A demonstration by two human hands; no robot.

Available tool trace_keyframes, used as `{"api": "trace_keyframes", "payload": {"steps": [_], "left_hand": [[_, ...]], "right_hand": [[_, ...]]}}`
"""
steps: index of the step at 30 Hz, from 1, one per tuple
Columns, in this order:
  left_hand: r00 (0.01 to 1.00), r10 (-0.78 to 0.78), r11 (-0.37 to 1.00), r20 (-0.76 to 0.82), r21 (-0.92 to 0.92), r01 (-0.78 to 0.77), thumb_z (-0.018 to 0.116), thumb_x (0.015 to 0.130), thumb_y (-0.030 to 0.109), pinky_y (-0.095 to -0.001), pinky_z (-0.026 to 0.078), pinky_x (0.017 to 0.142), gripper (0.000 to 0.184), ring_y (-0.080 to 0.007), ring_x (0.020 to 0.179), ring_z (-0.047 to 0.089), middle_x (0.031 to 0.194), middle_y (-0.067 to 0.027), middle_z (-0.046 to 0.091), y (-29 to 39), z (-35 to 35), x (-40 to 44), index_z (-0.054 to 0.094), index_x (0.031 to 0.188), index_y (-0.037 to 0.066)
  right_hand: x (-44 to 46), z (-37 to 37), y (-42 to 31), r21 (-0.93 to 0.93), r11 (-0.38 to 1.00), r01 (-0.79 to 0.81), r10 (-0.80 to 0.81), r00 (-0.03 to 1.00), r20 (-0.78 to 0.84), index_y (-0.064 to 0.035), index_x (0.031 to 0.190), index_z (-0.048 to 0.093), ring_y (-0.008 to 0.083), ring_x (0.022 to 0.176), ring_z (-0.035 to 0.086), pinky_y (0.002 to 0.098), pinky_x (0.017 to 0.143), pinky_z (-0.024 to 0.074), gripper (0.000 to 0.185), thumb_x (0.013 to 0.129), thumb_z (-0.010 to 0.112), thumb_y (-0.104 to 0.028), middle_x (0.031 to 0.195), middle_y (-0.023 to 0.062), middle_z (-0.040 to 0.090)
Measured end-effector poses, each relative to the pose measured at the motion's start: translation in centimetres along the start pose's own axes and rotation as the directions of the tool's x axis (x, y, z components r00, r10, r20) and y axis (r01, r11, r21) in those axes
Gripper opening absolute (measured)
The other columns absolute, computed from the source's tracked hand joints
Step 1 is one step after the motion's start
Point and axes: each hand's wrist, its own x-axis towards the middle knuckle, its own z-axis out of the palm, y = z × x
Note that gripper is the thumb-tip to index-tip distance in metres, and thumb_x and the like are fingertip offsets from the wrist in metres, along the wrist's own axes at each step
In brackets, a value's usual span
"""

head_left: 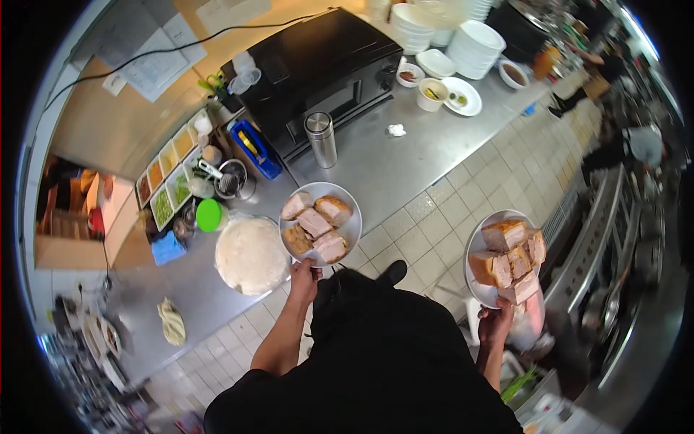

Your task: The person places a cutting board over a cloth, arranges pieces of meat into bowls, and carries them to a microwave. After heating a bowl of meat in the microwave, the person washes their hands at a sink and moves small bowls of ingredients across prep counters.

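My left hand (304, 281) grips the near rim of a round metal plate (350, 247) that carries several thick chunks of cooked pork (315, 223). This plate is over the counter's edge, beside a large round white bundle in clear plastic (251, 254). Out to the right, my right hand (495, 323) is closed on the lower rim of a second metal plate (475, 241). Several pieces of browned pork (517, 259) are piled on it, above the floor near the stoves. The fingers under both plates are partly hidden.
A steel counter (405, 163) bears a black oven (318, 72), a steel flask (320, 139), stacked white bowls (473, 49), a green-lidded jar (209, 215) and trays of toppings (172, 177). A folded cloth (171, 322) lies at its left. Two people (640, 145) stand along the aisle by the stoves (589, 239).
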Motion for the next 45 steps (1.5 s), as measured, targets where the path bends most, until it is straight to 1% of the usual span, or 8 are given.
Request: {"api": "trace_keyframes", "payload": {"steps": [18, 25, 27, 29, 31, 32, 37, 45], "left_hand": [[0.933, 0.125, 0.952, -0.337, -0.226, -0.209, 0.056, 0.088, 0.011, -0.0247, 0.052, 0.061, 0.020, -0.0165, 0.067, 0.062, 0.080, -0.0093, 0.064, -1.8, 5.7, 2.6, 0.059, 0.099, -0.005], [0.911, -0.022, 0.937, -0.412, 0.308, 0.162, 0.068, 0.080, 0.047, -0.0298, 0.051, 0.048, 0.056, -0.0213, 0.054, 0.065, 0.071, -0.0162, 0.067, 1.9, 5.5, -2.1, 0.064, 0.085, -0.009], [0.848, -0.027, 0.555, -0.530, 0.697, 0.453, 0.067, 0.079, 0.055, -0.0340, 0.051, 0.048, 0.062, -0.0212, 0.043, 0.060, 0.057, -0.0171, 0.064, 5.8, 6.6, -4.4, 0.064, 0.063, -0.005], [0.806, 0.510, 0.131, -0.300, 0.953, 0.272, 0.066, 0.083, 0.048, -0.0359, 0.052, 0.054, 0.052, -0.0256, 0.047, 0.059, 0.058, -0.0144, 0.064, 4.6, 3.4, -3.4, 0.066, 0.065, -0.001], [0.653, 0.666, 0.616, -0.361, 0.759, -0.209, 0.074, 0.081, 0.026, -0.0304, 0.051, 0.063, 0.035, -0.0206, 0.067, 0.064, 0.076, -0.0133, 0.068, 10.4, 15.3, -4.7, 0.065, 0.092, -0.006], [0.642, 0.715, 0.599, -0.277, 0.715, -0.359, 0.078, 0.078, 0.021, -0.0287, 0.052, 0.073, 0.052, -0.0203, 0.087, 0.065, 0.099, -0.0153, 0.067, 10.5, 17.2, -2.3, 0.056, 0.116, -0.007], [0.488, 0.796, 0.553, -0.357, 0.757, -0.348, 0.087, 0.063, 0.035, -0.0406, 0.037, 0.105, 0.103, -0.0368, 0.124, 0.047, 0.130, -0.0288, 0.048, 13.3, 27.5, 5.6, 0.031, 0.137, -0.010], [0.200, 0.892, 0.450, -0.405, 0.754, -0.479, 0.086, 0.062, 0.029, -0.0405, 0.040, 0.102, 0.093, -0.0369, 0.121, 0.049, 0.131, -0.0233, 0.049, 11.2, 28.3, 10.9, 0.036, 0.134, -0.002]], "right_hand": [[20.6, 8.7, -6.8, -0.071, 0.985, -0.158, 0.172, 0.949, 0.265, -0.0082, 0.108, 0.055, 0.0108, 0.066, 0.058, 0.0218, 0.052, 0.0417, 0.032, 0.080, 0.061, -0.020, 0.083, -0.0001, 0.062], [26.5, 10.2, -6.9, -0.176, 0.953, -0.247, 0.296, 0.885, 0.360, -0.0098, 0.107, 0.055, 0.0125, 0.065, 0.054, 0.0236, 0.049, 0.0413, 0.031, 0.078, 0.060, -0.021, 0.088, 0.0008, 0.060], [28.8, 11.9, -6.9, -0.221, 0.947, -0.232, 0.306, 0.861, 0.407, -0.0092, 0.106, 0.055, 0.0128, 0.065, 0.054, 0.0241, 0.048, 0.0413, 0.030, 0.078, 0.060, -0.021, 0.088, 0.0016, 0.060], [31.0, 13.4, -7.5, -0.348, 0.914, -0.207, 0.359, 0.814, 0.458, -0.0106, 0.105, 0.054, 0.0119, 0.064, 0.051, 0.0241, 0.050, 0.0396, 0.030, 0.079, 0.059, -0.023, 0.083, -0.0005, 0.057], [33.1, 15.2, -8.3, -0.396, 0.902, -0.170, 0.377, 0.758, 0.533, -0.0079, 0.105, 0.054, 0.0138, 0.063, 0.052, 0.0250, 0.048, 0.0399, 0.031, 0.078, 0.058, -0.022, 0.083, 0.0026, 0.057], [34.0, 16.3, -8.7, -0.406, 0.901, -0.155, 0.387, 0.713, 0.585, -0.0070, 0.104, 0.054, 0.0145, 0.062, 0.053, 0.0255, 0.047, 0.0400, 0.031, 0.077, 0.058, -0.022, 0.083, 0.0037, 0.058], [37.0, 19.9, -10.2, -0.479, 0.874, -0.083, 0.422, 0.619, 0.662, -0.0044, 0.102, 0.054, 0.0158, 0.061, 0.054, 0.0267, 0.045, 0.0398, 0.031, 0.075, 0.058, -0.020, 0.084, 0.0060, 0.059], [36.9, 21.8, -11.0, -0.472, 0.877, -0.088, 0.434, 0.566, 0.701, -0.0052, 0.103, 0.054, 0.0150, 0.063, 0.053, 0.0262, 0.044, 0.0389, 0.035, 0.073, 0.059, -0.022, 0.086, 0.0061, 0.059]]}}
